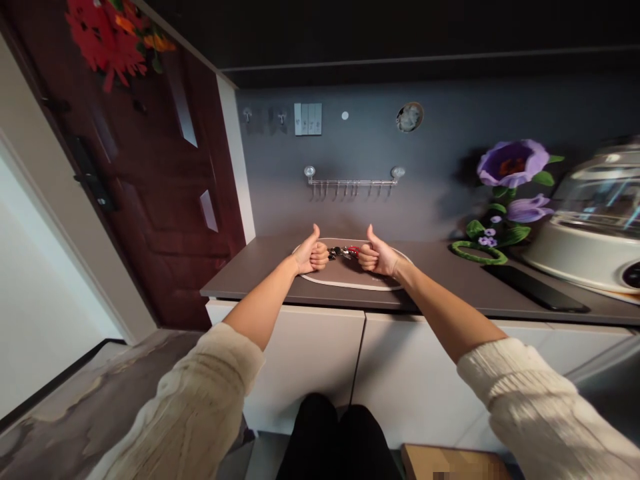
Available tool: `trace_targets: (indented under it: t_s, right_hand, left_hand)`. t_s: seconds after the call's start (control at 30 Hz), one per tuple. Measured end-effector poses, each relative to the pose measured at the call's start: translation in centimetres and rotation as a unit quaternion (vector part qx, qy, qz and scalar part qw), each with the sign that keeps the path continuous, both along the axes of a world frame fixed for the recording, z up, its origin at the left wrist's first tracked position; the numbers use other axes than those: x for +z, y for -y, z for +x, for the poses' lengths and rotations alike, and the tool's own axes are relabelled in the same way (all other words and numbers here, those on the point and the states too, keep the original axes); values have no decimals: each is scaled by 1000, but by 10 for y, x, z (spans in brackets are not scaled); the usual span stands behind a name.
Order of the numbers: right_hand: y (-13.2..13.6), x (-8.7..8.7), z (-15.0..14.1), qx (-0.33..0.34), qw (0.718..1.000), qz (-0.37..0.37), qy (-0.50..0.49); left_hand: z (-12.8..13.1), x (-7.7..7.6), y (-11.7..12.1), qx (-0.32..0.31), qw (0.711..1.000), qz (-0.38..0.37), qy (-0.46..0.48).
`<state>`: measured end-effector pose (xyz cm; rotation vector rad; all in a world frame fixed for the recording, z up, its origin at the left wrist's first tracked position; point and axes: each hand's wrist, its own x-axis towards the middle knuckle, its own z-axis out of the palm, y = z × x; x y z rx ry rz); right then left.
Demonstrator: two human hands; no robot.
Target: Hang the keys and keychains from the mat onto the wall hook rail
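in the head view, the left hand point(311, 256) and right hand point(377, 256) make thumbs-up fists, gripping nothing visible, either side of a small metal bunch point(341, 252) on the oval mat point(345, 276); an inward bump could knock it. brown tabletop point(240, 270), grey far wall point(285, 207), door point(165, 223) left, purple flowers point(515, 163) right.

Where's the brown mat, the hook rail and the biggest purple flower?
Brown mat point(341, 275): head view, bare front part.
Hook rail point(353, 182): head view, middle of the bar.
Biggest purple flower point(513, 165): head view, its dark centre.
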<state>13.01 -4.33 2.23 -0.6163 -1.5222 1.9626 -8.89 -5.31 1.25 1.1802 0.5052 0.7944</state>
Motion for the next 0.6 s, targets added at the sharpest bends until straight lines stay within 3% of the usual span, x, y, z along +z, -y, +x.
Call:
trace_targets:
  t_s: [0.17, 0.6]
  right_hand:
    - [6, -13, 4, -50, 998, -9, -43]
    - [1, -8, -3, -70, 997, 20, -36]
  left_hand:
    - [-3, -14, -4, 3, 999, -24, 36]
    - [-2, -11, -6, 0, 1000, -14, 14]
